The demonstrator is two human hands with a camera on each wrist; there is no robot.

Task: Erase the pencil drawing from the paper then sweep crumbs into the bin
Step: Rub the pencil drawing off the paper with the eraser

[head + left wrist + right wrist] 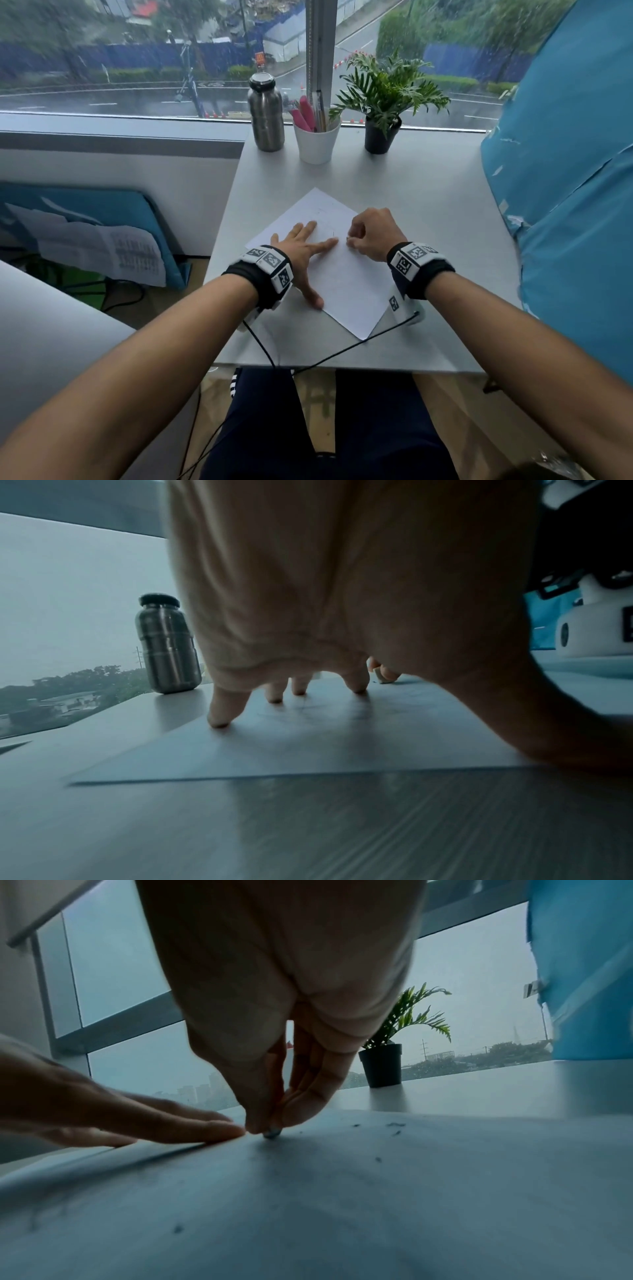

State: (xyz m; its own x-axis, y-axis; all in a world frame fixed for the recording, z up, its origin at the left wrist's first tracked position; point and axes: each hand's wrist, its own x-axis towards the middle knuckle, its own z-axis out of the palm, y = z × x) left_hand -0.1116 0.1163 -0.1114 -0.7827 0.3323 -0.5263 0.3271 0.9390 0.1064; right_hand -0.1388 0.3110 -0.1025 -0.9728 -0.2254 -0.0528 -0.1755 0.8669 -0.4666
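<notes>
A white sheet of paper point(346, 284) lies turned at an angle on the grey table point(428, 192), with faint pencil lines near its far corner. My left hand point(305, 250) lies flat on the paper point(308, 745), fingers spread and pressing it down. My right hand point(370, 236) pinches a small eraser point(271, 1133) between thumb and fingers, its tip touching the sheet just beside my left index finger. From the left wrist view the eraser point(379, 675) shows pale beyond my fingers. Dark eraser crumbs point(395, 1125) lie scattered on the paper point(377, 1204) right of the eraser.
At the table's far edge stand a steel bottle point(266, 114), a white cup of pens point(317, 138) and a potted plant point(382, 133). A large blue object point(568, 192) crowds the table's right side. Black cables point(342, 353) trail off the near edge. No bin is in view.
</notes>
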